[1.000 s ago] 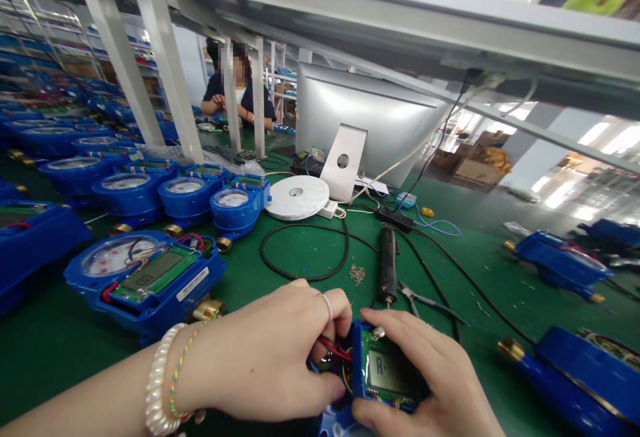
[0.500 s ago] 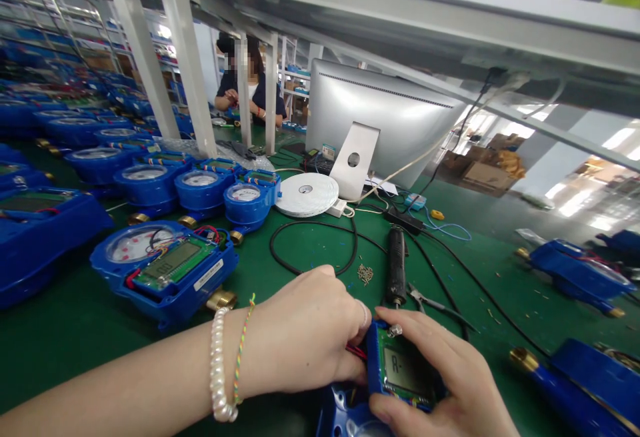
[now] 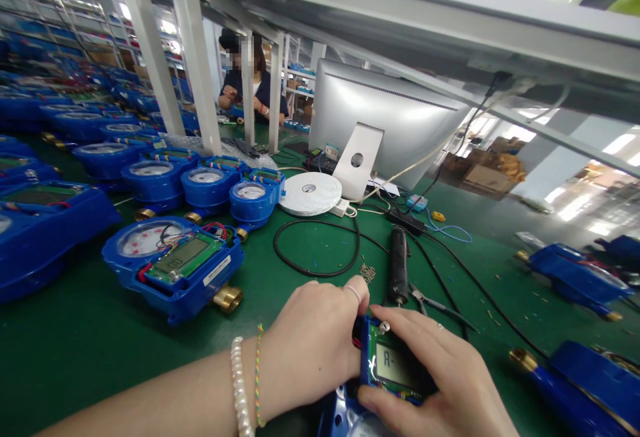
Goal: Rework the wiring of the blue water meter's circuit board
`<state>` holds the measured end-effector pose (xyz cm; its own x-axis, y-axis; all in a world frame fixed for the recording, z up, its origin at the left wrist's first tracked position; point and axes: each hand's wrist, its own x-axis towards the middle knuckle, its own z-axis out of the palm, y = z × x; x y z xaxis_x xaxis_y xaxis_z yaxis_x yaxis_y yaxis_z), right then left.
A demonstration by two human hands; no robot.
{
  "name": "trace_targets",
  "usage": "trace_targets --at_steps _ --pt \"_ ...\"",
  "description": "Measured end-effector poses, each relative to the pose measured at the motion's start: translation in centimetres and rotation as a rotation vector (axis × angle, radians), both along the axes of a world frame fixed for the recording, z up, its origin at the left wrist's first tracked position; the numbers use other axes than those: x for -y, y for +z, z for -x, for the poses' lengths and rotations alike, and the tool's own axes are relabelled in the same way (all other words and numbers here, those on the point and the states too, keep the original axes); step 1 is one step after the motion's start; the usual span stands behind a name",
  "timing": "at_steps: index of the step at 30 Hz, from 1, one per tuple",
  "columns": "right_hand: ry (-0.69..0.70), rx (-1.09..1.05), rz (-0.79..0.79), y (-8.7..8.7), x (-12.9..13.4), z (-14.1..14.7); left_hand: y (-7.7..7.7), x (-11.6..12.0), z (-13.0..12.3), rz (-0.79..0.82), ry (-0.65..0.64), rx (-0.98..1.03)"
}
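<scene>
Counted on the green mat (image 3: 280, 277): one open blue meter (image 3: 175, 265) with bare circuit board close by on the left, four smaller meters (image 3: 200, 182) in the row behind, one white tape reel (image 3: 311, 193), one black screwdriver (image 3: 399, 264), one pair of pliers (image 3: 434, 304). At bottom centre, a blue display module (image 3: 393, 367), green board, grey screen reading "A-", red wires at its left edge. Gripped from both sides: left hand (image 3: 313, 347) curled at the wires, right hand (image 3: 445, 384) pinching the frame.
</scene>
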<state>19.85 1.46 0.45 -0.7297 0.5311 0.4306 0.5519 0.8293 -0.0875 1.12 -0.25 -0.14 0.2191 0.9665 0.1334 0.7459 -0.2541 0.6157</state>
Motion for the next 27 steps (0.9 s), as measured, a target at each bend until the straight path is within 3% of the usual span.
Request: trace_targets --at_steps 8,17,27 --pt "-0.045 0.069 0.020 0.2 0.1 0.0 -0.3 -0.2 0.1 0.074 -0.020 0.181" --pt "-0.043 0.090 0.005 0.1 0.0 -0.3 0.9 -0.2 1.8 0.214 -0.205 0.354" --pt "-0.042 0.123 0.043 0.6 0.2 -0.1 0.3 -0.3 3.7 0.386 -0.292 0.534"
